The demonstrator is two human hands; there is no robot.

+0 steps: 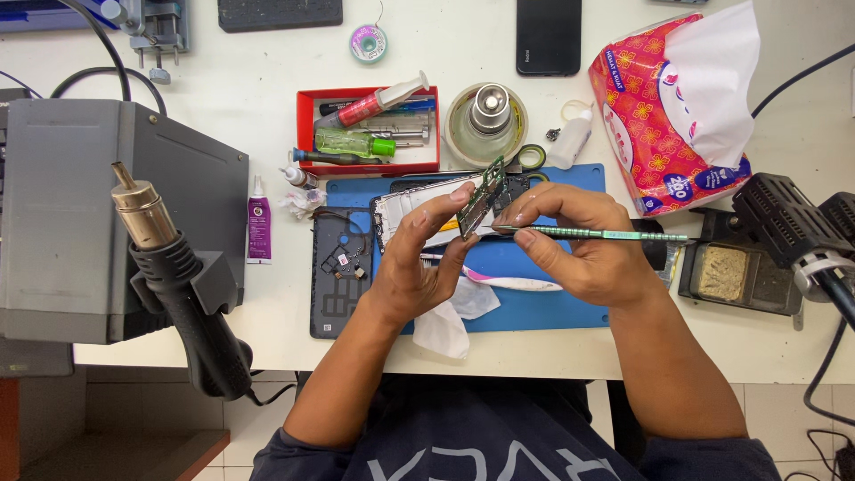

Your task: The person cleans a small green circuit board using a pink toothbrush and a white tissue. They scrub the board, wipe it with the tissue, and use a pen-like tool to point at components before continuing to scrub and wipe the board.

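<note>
The left hand point(417, 254) pinches a small green circuit board point(484, 196) by its lower edge and holds it tilted up off the worktop point(499, 352), while the right hand point(579, 245) is closed around a thin green-handled metal tool point(606, 234), its tip meeting the bottom of the board between the two hands. Judging from how things lie, the dismantling is well along: the board is already out of the phone, the opened phone body point(401, 218) lies on the blue mat point(534, 307) just beneath the left hand's fingers, and the dark back cover point(338, 267) rests apart to the left of that hand. Work on the board itself seems to be in hand; nothing shown is put back together. A crumpled white tissue point(450, 321) lies just below the hands, and a hot-air nozzle point(151, 227) stands parked well to the left.
</note>
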